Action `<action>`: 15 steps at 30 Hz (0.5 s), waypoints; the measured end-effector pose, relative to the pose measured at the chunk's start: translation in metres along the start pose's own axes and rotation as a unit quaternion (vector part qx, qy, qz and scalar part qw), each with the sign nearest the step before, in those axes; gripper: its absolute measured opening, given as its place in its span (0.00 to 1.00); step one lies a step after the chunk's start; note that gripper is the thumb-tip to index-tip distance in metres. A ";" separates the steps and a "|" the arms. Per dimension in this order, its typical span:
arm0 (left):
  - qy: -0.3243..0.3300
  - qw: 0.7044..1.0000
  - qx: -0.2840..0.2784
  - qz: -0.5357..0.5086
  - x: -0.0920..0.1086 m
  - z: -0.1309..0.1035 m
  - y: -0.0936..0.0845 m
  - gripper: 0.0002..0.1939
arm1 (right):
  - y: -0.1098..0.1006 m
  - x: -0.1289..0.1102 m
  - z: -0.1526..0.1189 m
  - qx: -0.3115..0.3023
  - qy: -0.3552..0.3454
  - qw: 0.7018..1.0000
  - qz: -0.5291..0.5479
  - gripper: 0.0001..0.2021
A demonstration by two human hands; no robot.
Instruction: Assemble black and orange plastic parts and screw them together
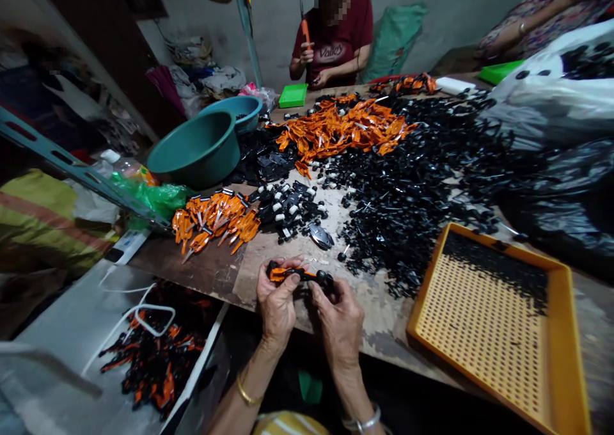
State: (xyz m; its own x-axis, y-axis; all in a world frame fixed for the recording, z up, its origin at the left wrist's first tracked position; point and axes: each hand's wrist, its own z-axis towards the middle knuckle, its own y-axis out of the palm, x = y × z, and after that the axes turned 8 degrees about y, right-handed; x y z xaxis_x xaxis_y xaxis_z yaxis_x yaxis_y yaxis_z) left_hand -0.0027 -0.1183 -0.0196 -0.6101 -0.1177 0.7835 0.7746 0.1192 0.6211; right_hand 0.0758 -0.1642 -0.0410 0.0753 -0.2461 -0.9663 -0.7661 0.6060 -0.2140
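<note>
Gripping an orange-and-black toy piece [307, 274] left of the yellow tray [480, 329], with fingers of the left hand [277, 307] clamped on one end and fingers of the right hand [341, 320] closed about the wheel-like black other end. Seemingly fitting or adjusting parts at this step. Probably calling next for a steady left pinch and careful right pressure. Touching neither the black parts [393, 230] just left of the tray nor the orange pieces [220, 212] farther left.
</note>
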 end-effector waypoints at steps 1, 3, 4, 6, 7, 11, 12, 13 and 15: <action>0.005 1.000 -0.001 0.003 0.001 0.000 0.000 0.19 | 0.000 -0.002 -0.001 -0.001 -0.005 1.000 -0.005 0.18; 0.016 1.000 -0.001 0.008 0.001 0.000 -0.001 0.20 | 0.002 -0.006 -0.001 0.003 -0.014 1.000 -0.009 0.18; 0.022 1.000 0.000 0.010 0.001 0.000 -0.002 0.20 | 0.002 -0.008 -0.001 0.008 -0.012 1.000 -0.002 0.18; 0.036 0.999 0.002 0.011 0.000 0.002 -0.003 0.21 | 0.004 -0.010 0.001 0.018 0.008 0.999 0.026 0.22; 0.043 0.999 0.006 0.012 0.000 0.003 -0.004 0.21 | 0.004 -0.010 0.002 0.012 0.019 0.999 0.047 0.24; 0.048 0.999 0.005 0.017 0.003 -0.002 -0.005 0.17 | 0.000 -0.004 0.003 -0.078 0.030 0.991 0.102 0.22; 0.039 0.999 -0.001 0.012 0.002 -0.004 -0.005 0.16 | -0.002 -0.001 0.004 -0.084 0.024 0.992 0.091 0.21; 0.025 1.000 -0.015 0.005 0.000 -0.005 -0.004 0.15 | -0.003 0.003 0.007 -0.085 0.014 0.993 0.086 0.20; 0.018 0.999 -0.018 -0.032 -0.009 -0.003 -0.003 0.17 | -0.005 0.010 0.016 -0.107 -0.014 0.989 0.104 0.16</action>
State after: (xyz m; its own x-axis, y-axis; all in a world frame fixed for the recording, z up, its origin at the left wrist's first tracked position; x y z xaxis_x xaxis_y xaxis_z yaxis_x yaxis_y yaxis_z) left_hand 0.0007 -0.1204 -0.0281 -0.6529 -0.1594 0.7405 0.7399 0.0750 0.6685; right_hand 0.0904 -0.1574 -0.0521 -0.0825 -0.1095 -0.9906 -0.8845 0.4660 0.0222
